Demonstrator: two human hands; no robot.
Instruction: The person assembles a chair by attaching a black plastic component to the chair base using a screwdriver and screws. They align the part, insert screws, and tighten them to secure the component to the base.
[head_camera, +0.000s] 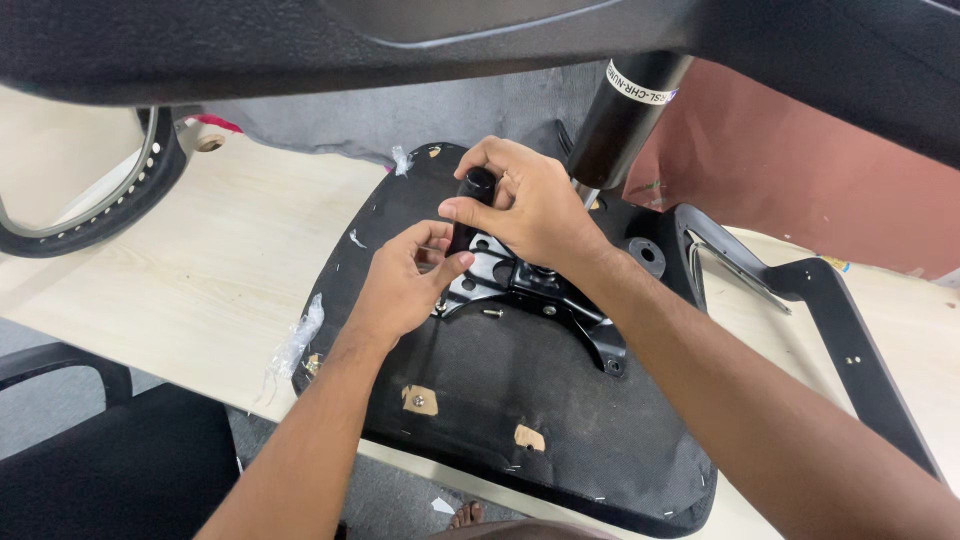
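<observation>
Head view. An upturned office chair seat (520, 400) lies underside up on a pale wooden table (210, 260), black fabric stapled round its rim. A black metal mechanism plate (545, 290) sits on the middle of the seat underside.

Right hand (535, 205): fingers curled shut round the black handle of a screwdriver (472, 205), which stands nearly upright, tip down toward the left wing of the plate. The tip itself is hidden behind the left hand.

Left hand (405, 285): thumb and forefinger pinched together low on the shaft, just above the plate; the remaining fingers are loosely bent. Whether a screw is caught in the pinch cannot be told.

One loose screw (492, 313) lies on the fabric just beside the plate's near edge. A detached black armrest (800, 300) rests at the right edge of the seat. The gas-lift cylinder (625, 120) of another chair hangs over the far side, near the right hand.

Risks, judged from this pose:
- Tool stands slightly tilted; the tip may cam out of the screw head and strike the left fingertips, which are very close.
- Plate appears unfastened on the near side; pressure could shift it off its holes.
- The loose screw may roll off the seat.
- Seat overhangs the near table edge; downward force could tip it.
</observation>
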